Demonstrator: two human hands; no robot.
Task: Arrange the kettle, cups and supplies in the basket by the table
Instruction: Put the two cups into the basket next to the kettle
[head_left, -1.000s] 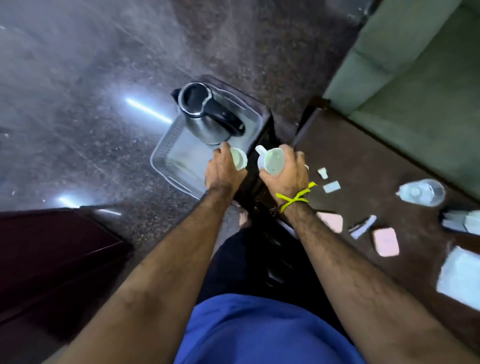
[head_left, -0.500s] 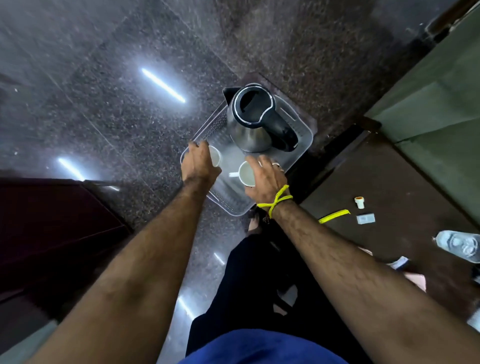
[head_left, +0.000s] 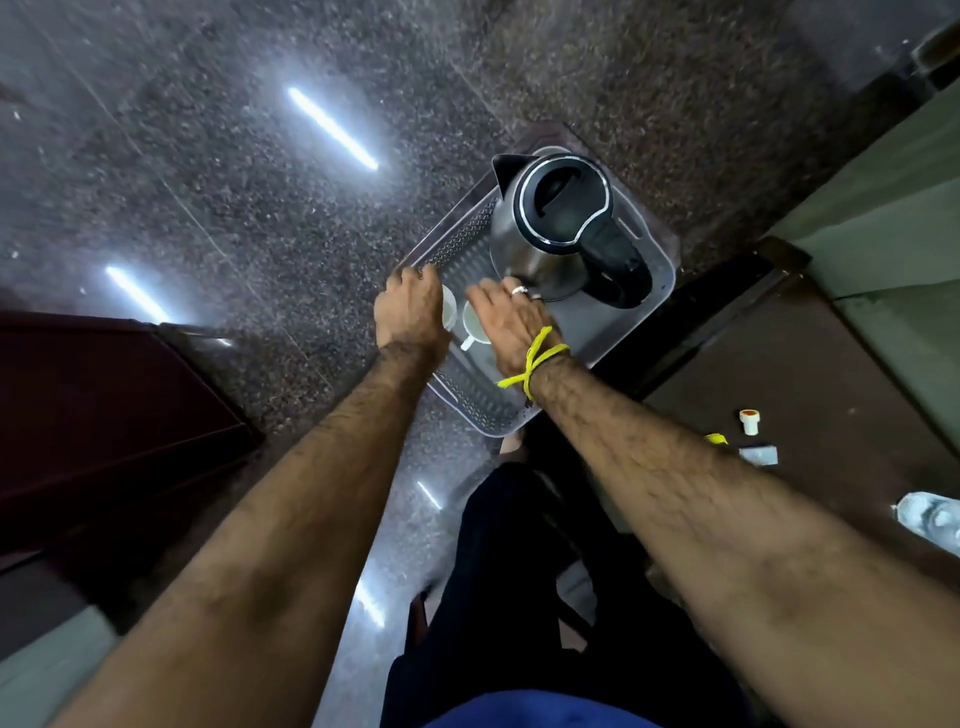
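A clear plastic basket (head_left: 470, 408) stands on the dark floor beside the table. A steel kettle (head_left: 561, 213) with a black lid and handle fills its far half. My left hand (head_left: 410, 314) grips a white cup (head_left: 449, 313) down at the basket's left wall. Just to the right, my right hand (head_left: 511, 322), with a yellow thread at the wrist, holds a second white cup (head_left: 474, 326) from above, close to the kettle's base. The two cups are side by side, low inside the basket. Whether they touch the bottom is hidden by my hands.
The brown table (head_left: 789, 374) is at the right, with a small white bottle with an orange cap (head_left: 749, 421), a sachet (head_left: 759, 455) and a clear water bottle (head_left: 930, 519) on it. A dark red cabinet (head_left: 104, 415) stands at the left and a green sofa (head_left: 883, 182) beyond the table.
Both hands carried the cups from above the table edge down into the basket. In the last half second they sank lower and came closer together, the right hand nearing the kettle.
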